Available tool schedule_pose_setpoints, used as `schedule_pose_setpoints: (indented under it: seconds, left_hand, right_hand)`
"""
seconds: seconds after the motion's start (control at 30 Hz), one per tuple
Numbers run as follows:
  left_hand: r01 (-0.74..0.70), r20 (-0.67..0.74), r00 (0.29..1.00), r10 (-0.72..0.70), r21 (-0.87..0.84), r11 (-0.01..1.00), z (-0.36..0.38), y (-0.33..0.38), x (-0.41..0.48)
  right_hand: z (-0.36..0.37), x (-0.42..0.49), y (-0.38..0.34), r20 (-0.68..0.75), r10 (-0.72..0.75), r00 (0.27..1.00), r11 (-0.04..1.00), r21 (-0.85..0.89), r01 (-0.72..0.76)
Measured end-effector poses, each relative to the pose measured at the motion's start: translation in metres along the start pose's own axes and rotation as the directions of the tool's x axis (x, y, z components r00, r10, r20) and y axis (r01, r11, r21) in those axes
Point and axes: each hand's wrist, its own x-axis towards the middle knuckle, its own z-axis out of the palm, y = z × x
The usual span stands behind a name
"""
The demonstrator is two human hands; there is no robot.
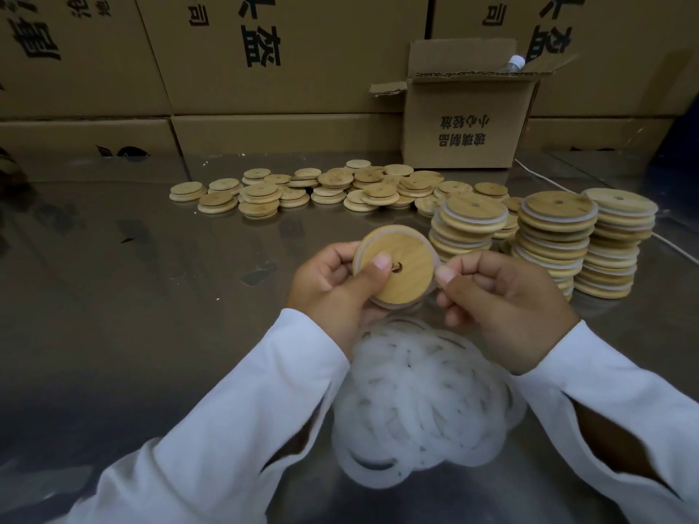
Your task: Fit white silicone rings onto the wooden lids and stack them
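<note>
Holding the wooden lid [401,264] tilted toward the camera, the left hand [333,285] grips it, thumb beside the centre hole. The right hand [503,300] pinches the white silicone ring [395,305] at the lid's right rim. The finished stacks [554,236] stand on the bench [151,277], right of and beyond the lid, nearer the right hand. Judgement: the ring is nearly seated, and stacking would go rightward.

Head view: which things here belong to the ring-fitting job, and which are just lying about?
Job: left hand, right hand, held lid, ring going onto it, ring pile, bare lids, finished stacks.
Lying about: open carton, bottle inside it, white cable, stacked cartons behind.
</note>
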Motion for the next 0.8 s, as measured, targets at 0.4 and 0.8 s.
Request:
schedule_pose_setpoints:
  seconds: [0.4, 0.8]
  left_hand:
    - [0.206, 0.031, 0.978, -0.205, -0.243, 0.948, -0.002, -0.004, 0.005]
    - [-0.019, 0.021, 1.0, 0.02, -0.041, 0.999, -0.001, -0.007, 0.001]
  right_hand:
    - [-0.007, 0.0, -0.003, 0.121, 0.127, 0.985, 0.977, 0.154, -0.145]
    - [-0.005, 0.001, 0.005, 0.087, 0.168, 0.982, 0.985, 0.021, -0.17]
